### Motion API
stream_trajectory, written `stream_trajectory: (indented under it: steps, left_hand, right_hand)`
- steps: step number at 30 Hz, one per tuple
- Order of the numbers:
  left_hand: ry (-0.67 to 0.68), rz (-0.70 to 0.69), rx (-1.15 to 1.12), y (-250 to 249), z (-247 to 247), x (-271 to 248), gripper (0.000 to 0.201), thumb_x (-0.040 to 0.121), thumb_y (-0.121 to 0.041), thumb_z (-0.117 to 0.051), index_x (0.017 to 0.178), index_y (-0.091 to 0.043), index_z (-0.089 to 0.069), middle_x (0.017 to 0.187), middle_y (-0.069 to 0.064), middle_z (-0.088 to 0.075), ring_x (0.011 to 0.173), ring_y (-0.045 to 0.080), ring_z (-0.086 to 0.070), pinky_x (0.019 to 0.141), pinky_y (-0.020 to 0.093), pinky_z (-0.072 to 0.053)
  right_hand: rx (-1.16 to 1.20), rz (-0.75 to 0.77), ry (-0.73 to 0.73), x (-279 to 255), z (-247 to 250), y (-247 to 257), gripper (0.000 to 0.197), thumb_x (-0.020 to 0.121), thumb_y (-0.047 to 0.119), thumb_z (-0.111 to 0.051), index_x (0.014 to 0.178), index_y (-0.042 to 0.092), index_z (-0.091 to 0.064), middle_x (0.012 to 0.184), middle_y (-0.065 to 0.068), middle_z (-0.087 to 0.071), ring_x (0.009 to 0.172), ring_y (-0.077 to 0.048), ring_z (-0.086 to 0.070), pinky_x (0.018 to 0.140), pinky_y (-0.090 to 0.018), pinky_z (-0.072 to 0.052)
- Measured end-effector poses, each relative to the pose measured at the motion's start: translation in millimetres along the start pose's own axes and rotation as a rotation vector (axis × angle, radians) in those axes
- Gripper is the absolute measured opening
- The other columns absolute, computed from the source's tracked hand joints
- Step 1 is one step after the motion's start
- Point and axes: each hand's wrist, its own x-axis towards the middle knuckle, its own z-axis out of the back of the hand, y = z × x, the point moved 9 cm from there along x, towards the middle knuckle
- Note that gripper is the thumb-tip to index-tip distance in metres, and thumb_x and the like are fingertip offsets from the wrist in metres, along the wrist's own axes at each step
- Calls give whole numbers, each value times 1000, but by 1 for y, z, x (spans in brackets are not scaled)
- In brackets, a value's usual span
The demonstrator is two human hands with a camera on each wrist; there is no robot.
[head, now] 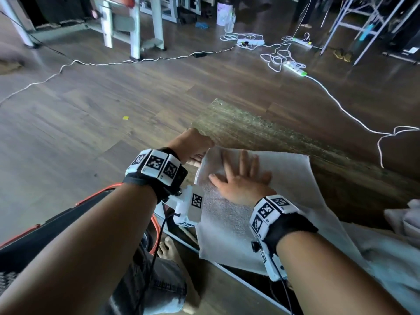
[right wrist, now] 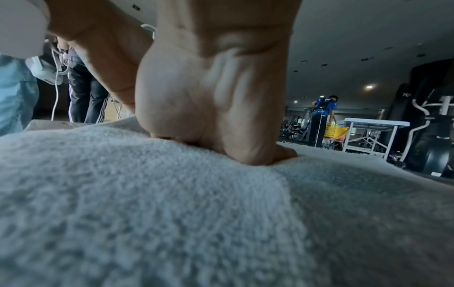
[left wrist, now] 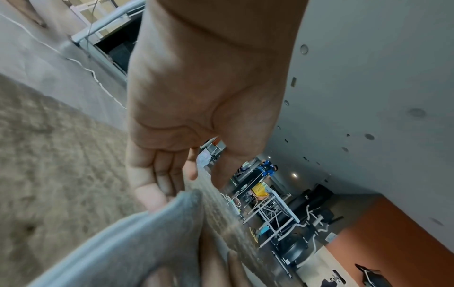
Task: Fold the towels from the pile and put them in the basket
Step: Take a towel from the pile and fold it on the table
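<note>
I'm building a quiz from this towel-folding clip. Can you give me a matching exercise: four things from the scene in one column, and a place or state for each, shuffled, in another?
Things:
1. right hand
2. left hand
3. white towel
4. white cable

States:
A. spread over the table edge
B. trails across the floor
C. pressed flat, fingers spread, on the towel
D. pinches the towel's far left corner

Pairs: 1-C, 2-D, 3-A, 4-B

No text, label, brand or number can be read; the wristbands (head: 156, 165) carry only black-and-white coded squares.
</note>
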Motion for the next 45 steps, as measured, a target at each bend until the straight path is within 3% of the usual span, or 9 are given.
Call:
stream_trajectory:
  steps: [5,12,18,22,25,28,32,37,45]
  left_hand:
    - [8,-16,82,-3,-5,0,8,97,-14,-52,96,-8,-57,80,6,-62,65,18,-64,52,26,-59]
    - [-31,99,-423,17,-1,1,12,93,-8,-53,84,-4,-60,77,11,-57,71,23,-57,68,35,-54]
    - [-101,-124,-692,11,28,-12,23,96,7,-46,88,-13,-55,87,5,-59,75,14,-61,68,22,-57]
    - [-181,-112,-27,12,34,-8,18,92,-5,-56,105,1,-68,93,11,-67,80,22,-66,68,28,-57]
    - [-236,-205,405,5,20,-12,19,91,-10,-56,97,-8,-73,92,8,-72,73,17,-68,56,24,-54]
    - [-220,-273,416,0,9,-13,21,86,-6,-54,81,-14,-73,84,3,-72,62,9,-62,53,20,-49]
    - [-179,-321,320,-6,5,-10,12,81,-12,-66,87,-21,-72,85,-1,-70,82,18,-69,75,29,-57]
    - [-150,-367,237,-10,0,-8,15,81,-20,-76,94,-18,-69,87,-3,-68,78,13,-65,60,17,-47]
    - [-230,-403,387,-14,-8,-10,24,76,-26,-82,78,-33,-59,83,-8,-68,77,14,-68,67,32,-59]
  right_hand:
    - [-29,-4,33,-4,0,4,87,74,85,-7,150,51,19,153,-9,47,138,-46,42,97,-79,19]
    - [22,-28,29,-14,6,2,83,88,81,-17,150,45,26,155,-5,44,144,-38,37,108,-74,14]
    - [23,-33,26,-13,6,1,82,86,84,-15,148,49,26,157,-3,42,145,-37,36,108,-73,14]
    - [28,-16,31,-17,8,3,81,88,83,-15,148,49,28,156,-4,43,145,-37,36,108,-74,14]
    - [25,-17,25,-17,8,4,81,87,84,-13,148,49,27,157,-4,41,145,-37,35,108,-73,14]
    - [19,-23,25,-18,8,5,83,87,84,-12,150,47,25,158,-5,40,146,-38,34,109,-74,14]
    - [14,-32,33,-18,8,5,83,89,82,-16,152,44,23,159,-7,39,145,-39,34,110,-74,13]
    - [0,-29,45,-20,8,6,80,92,77,-16,152,42,23,159,-8,37,146,-39,33,111,-74,13]
    - [-21,-38,64,-21,7,4,86,88,82,-7,155,36,20,162,-11,31,147,-41,29,110,-74,14]
